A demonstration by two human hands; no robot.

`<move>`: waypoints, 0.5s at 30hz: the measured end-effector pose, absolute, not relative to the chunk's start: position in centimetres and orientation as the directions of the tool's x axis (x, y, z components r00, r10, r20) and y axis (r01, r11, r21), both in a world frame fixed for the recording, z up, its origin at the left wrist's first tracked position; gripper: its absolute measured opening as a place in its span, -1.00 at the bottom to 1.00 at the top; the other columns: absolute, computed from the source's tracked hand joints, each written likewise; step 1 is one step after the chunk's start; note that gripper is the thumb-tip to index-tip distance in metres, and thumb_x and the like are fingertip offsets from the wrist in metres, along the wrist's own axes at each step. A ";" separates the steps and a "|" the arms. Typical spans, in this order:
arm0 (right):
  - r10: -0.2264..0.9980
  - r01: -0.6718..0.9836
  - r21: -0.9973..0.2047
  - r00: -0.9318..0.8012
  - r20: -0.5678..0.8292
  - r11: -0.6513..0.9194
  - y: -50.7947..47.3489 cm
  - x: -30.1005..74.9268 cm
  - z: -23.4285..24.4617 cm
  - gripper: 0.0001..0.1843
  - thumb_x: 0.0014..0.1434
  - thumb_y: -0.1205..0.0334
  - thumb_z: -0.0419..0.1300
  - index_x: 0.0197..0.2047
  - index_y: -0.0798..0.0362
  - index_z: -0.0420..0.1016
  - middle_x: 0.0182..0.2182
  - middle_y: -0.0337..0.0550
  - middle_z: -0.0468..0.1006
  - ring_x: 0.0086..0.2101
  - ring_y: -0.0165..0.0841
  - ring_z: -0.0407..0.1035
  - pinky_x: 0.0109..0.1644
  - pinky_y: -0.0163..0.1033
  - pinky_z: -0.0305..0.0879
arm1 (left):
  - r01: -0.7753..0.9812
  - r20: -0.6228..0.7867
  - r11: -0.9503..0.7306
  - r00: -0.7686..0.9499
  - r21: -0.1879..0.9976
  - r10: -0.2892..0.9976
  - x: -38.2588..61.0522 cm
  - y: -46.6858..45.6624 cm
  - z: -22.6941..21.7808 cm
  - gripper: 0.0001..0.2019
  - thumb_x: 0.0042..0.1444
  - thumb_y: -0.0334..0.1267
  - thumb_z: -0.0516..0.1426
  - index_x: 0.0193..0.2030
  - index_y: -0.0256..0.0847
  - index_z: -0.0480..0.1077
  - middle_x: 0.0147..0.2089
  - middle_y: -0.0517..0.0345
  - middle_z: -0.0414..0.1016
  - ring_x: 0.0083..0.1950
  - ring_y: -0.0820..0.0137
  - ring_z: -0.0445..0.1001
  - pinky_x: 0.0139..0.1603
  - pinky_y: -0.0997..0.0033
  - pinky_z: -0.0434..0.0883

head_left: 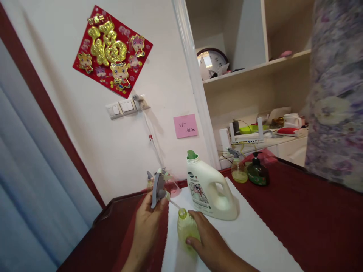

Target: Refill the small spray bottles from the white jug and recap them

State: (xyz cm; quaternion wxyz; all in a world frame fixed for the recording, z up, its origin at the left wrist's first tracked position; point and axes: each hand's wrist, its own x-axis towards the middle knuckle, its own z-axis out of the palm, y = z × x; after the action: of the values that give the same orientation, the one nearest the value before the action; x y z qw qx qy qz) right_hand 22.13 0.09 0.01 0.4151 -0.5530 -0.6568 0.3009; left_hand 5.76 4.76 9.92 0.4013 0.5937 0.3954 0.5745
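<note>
My left hand (146, 223) is closed on a grey spray-trigger head (158, 187), held just above and left of a small yellow-green bottle (185, 228). The head's dip tube (175, 204) slants down toward the bottle's open neck. My right hand (208, 238) is wrapped round that bottle, which stands on a white mat (255, 241). Directly behind it stands a big white detergent jug (208, 190) with a green cap and a side handle.
The mat lies on a dark red table (306, 219). Farther back stand a small spray bottle (238, 170) and a dark green pump bottle (257, 172). A pinkish bottle (171, 185) sits by the wall. Shelves with clutter are behind; a floral-clad figure (336, 90) stands right.
</note>
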 end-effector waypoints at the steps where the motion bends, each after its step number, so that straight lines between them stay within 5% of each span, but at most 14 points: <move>1: 0.977 0.476 -0.855 -0.045 0.208 0.204 0.1 22.1 0.0 -0.22 0.07 0.34 0.18 0.38 0.15 0.21 0.30 0.10 0.36 0.31 -0.14 0.22 0.41 -0.07 0.09 | 0.014 0.377 -0.377 0.004 0.926 0.926 5.6 4.6 10.3 -0.44 0.02 0.05 0.38 0.13 -0.14 0.52 0.08 0.06 0.65 0.13 0.15 0.56 0.15 0.32 0.46; 8: 0.977 0.484 -0.850 -0.054 0.206 0.206 0.1 22.0 -0.3 -0.21 0.09 0.37 0.16 0.41 0.19 0.19 0.33 0.12 0.32 0.33 -0.15 0.20 0.43 -0.07 0.07 | -0.076 0.415 -0.425 -0.113 0.902 0.903 4.8 4.8 10.5 -0.44 0.05 0.04 0.39 0.15 -0.12 0.50 0.09 0.05 0.65 0.27 0.13 0.50 0.43 0.12 0.28; 15: 0.972 0.478 -0.849 -0.048 0.229 0.223 0.2 22.1 -1.0 -0.23 0.14 0.33 0.13 0.43 0.17 0.15 0.37 0.14 0.29 0.36 -0.15 0.15 0.47 -0.02 0.00 | -0.152 0.420 -0.446 -0.173 0.882 0.891 3.6 3.6 12.0 -0.37 -0.01 0.11 0.41 0.17 -0.09 0.47 0.03 0.07 0.67 0.28 0.11 0.50 0.43 0.08 0.32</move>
State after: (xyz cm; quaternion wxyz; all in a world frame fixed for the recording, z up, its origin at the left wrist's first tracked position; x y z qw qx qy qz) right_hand 22.09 0.16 -0.97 0.4185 -0.5487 -0.6608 0.2952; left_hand 3.57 3.65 12.03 0.3853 0.5149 0.3587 0.6766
